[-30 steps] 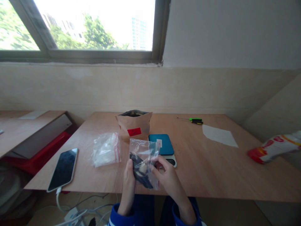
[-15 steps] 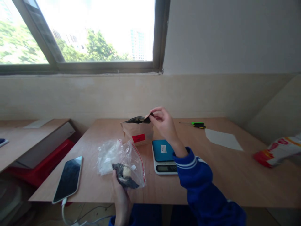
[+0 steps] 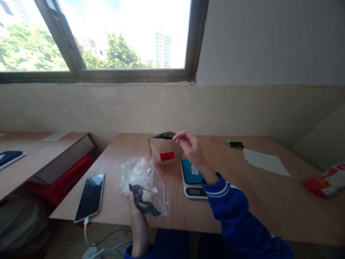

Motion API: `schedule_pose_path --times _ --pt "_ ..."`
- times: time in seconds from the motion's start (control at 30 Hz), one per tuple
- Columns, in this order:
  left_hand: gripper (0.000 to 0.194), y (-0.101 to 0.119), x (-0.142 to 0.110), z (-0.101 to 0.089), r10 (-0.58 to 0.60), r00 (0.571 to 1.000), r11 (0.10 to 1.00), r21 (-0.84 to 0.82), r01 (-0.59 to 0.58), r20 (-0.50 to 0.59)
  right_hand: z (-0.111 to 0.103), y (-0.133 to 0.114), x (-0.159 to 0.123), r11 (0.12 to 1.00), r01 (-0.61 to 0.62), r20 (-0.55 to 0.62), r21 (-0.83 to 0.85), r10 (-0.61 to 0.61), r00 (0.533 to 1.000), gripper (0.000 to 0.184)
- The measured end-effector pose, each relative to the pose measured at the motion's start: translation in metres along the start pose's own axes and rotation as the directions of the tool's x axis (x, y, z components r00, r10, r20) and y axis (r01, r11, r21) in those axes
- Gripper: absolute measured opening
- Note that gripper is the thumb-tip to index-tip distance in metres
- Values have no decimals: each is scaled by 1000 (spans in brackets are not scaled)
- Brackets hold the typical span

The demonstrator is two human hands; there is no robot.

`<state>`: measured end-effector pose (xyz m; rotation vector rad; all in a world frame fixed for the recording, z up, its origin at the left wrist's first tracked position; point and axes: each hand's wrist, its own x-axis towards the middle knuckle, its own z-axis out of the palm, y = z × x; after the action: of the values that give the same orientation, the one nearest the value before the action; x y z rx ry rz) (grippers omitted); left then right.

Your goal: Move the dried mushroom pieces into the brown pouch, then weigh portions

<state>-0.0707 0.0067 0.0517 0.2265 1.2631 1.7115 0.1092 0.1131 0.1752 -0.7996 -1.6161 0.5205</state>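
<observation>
My left hand [image 3: 138, 219] is closed around a clear zip bag with a red seal strip [image 3: 151, 189], near the table's front edge. Dark pieces and a pale lump sit in the bag's bottom. My right hand [image 3: 190, 146], in a blue sleeve with white stripes, hovers at the open mouth of a brown paper pouch with a red label [image 3: 165, 153]. Its fingers are pinched together; what they hold is too small to name. A small scale with a blue top [image 3: 192, 173] stands right of the pouch, under my right wrist.
A second clear bag [image 3: 132, 174] lies behind the held one. A phone [image 3: 90, 196] on a cable lies at the front left. At the far right are a green-handled tool [image 3: 235, 144], a white paper sheet [image 3: 265, 162] and a red-and-white packet [image 3: 325, 181]. The wooden table [image 3: 269, 205] ends near me.
My right hand let go of the clear bag, reached to the brown pouch's mouth and now hovers just right of it. The left hand kept the bag, moving it slightly left.
</observation>
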Motion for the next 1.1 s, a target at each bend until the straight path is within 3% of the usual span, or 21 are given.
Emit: schedule_pose_path --times 0.07,0.13,0.17,0.2,0.3,0.43,0.6,0.73,0.87,1.0,1.1 --pt "44 -2 -1 0 31 998 998 50 -34 52 -4 -14 -17 987 -132 281 94 101 954 18" --pt "51 -6 -3 -1 53 993 992 106 -65 110 -5 -24 -33 972 -229 529 60 164 833 21" --pt "53 -8 -3 -1 67 989 988 127 -84 129 -5 -28 -40 972 -235 579 8 187 794 23" --pt "54 -11 -4 -2 88 986 984 141 -108 142 -3 -30 -46 974 -219 584 -49 206 785 24" --pt "53 -17 -7 0 149 974 970 167 -178 173 4 -32 -60 972 -181 516 -152 235 824 23" --pt "53 -22 -12 3 112 957 961 216 -173 268 18 -28 -70 945 -322 484 -64 311 818 4" --pt "47 -31 -13 0 159 960 942 255 -218 232 27 -24 -81 960 -279 328 -5 265 907 16" --pt "51 -32 -14 -1 196 951 925 276 -260 238 28 -22 -87 970 -210 434 -125 244 867 23" --pt "63 -24 -18 6 113 952 930 306 -202 284 25 -20 -87 956 -209 464 -204 283 839 21" --pt "66 -16 -24 14 30 927 953 268 -139 374 19 -20 -84 939 -304 416 -164 345 841 12" --pt "70 -10 -27 19 11 924 975 203 -95 382 11 -18 -82 902 -428 382 -62 417 824 17"
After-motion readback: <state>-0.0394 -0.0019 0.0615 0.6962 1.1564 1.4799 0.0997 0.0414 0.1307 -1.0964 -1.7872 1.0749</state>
